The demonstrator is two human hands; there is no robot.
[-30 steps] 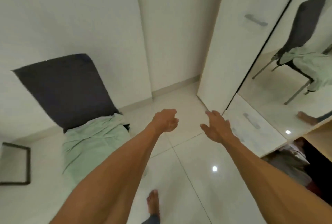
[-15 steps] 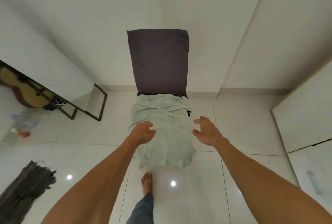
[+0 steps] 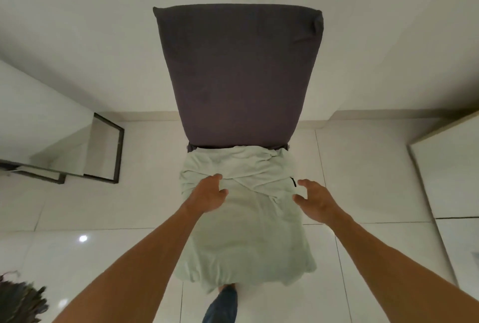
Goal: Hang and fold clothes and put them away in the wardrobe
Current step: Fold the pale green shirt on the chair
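Head view, looking down. A pale green garment (image 3: 248, 234) lies draped over the seat of a chair (image 3: 238, 76). Its folds are bunched against the foot of the dark grey backrest, and its lower edge hangs over the front of the seat.

Your left hand (image 3: 207, 197) is over the garment's upper left part, fingers apart and loosely curved, thumb toward the middle. It clamps nothing, and you cannot tell whether the fingertips touch the cloth. Your right hand (image 3: 315, 201) is at the garment's right edge, fingers spread and bent, thumb just beside the cloth, holding nothing. A small black strip (image 3: 293, 182) shows at that edge, near your right fingers.

The chair stands against a white wall on a glossy white tiled floor (image 3: 363, 167). At the right edge of the view is the white front of the wardrobe (image 3: 451, 180), well apart from the chair. To the left, a dark metal frame (image 3: 118, 151) stands on the floor near the wall. In the lower left corner lies a dark fringed cloth (image 3: 20, 302), blurred. Below the garment's hem you see your leg (image 3: 223, 304) in blue trousers
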